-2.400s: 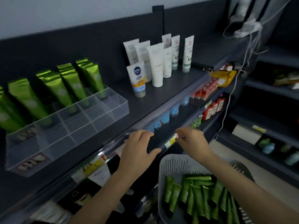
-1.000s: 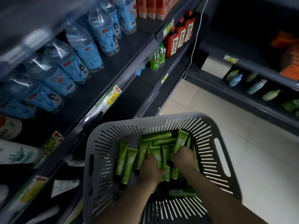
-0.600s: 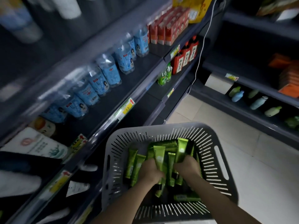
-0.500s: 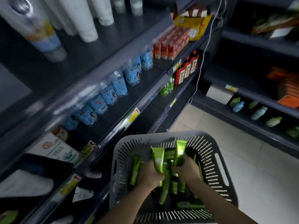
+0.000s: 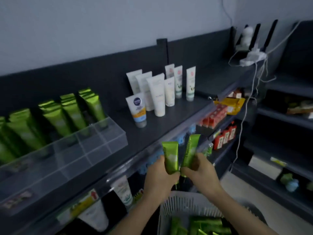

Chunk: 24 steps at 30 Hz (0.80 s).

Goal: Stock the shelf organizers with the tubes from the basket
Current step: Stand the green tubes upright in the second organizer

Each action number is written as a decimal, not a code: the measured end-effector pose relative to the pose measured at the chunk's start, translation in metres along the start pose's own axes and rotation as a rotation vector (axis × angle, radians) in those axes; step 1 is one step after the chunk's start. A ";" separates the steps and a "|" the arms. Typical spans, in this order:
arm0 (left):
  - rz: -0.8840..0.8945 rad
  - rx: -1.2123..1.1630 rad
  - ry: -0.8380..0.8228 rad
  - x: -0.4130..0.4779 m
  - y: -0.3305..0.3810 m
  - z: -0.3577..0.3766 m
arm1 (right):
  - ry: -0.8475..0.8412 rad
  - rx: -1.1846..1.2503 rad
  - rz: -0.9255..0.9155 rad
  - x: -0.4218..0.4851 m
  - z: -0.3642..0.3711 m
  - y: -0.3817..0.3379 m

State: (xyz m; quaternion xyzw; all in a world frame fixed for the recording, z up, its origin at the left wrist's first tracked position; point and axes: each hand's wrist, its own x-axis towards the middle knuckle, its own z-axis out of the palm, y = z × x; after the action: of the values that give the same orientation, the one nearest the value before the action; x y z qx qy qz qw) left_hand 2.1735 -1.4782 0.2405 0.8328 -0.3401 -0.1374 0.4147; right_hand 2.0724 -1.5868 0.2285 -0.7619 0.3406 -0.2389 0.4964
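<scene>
My left hand (image 5: 158, 178) grips a green tube (image 5: 170, 156) upright, and my right hand (image 5: 201, 173) grips a second green tube (image 5: 190, 152) beside it. Both tubes are raised above the grey slotted basket (image 5: 179, 203), just in front of the top shelf's edge. More green tubes (image 5: 203, 225) lie in the basket. To the left on the top shelf stands a clear acrylic organizer (image 5: 71, 155). Its back rows hold upright green tubes (image 5: 67, 112) and its front compartments show no tubes.
White and cream tubes (image 5: 159, 95) stand on the dark top shelf (image 5: 169, 121) right of the organizer. Lower shelves hold blue bottles, red boxes (image 5: 213, 116) and red bottles (image 5: 224, 137). A white power strip with cables (image 5: 252, 60) hangs at the right.
Both hands have lifted out of the basket, each holding one green tube, up to the level of the top shelf. The view has swung up from the basket to the shelf.
</scene>
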 end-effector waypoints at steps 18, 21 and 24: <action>0.066 0.119 0.623 0.028 -0.010 -0.236 | -0.122 0.000 -0.465 0.056 0.114 -0.199; 0.039 0.108 0.679 0.040 -0.019 -0.250 | -0.091 -0.015 -0.467 0.072 0.135 -0.218; -0.007 0.078 0.687 0.052 -0.028 -0.250 | -0.105 -0.046 -0.436 0.088 0.155 -0.226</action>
State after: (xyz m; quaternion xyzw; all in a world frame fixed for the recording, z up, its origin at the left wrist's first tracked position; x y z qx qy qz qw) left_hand 2.3514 -1.3525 0.3757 0.8467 -0.1827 0.1626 0.4724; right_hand 2.3022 -1.4994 0.3776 -0.8399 0.1470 -0.2927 0.4327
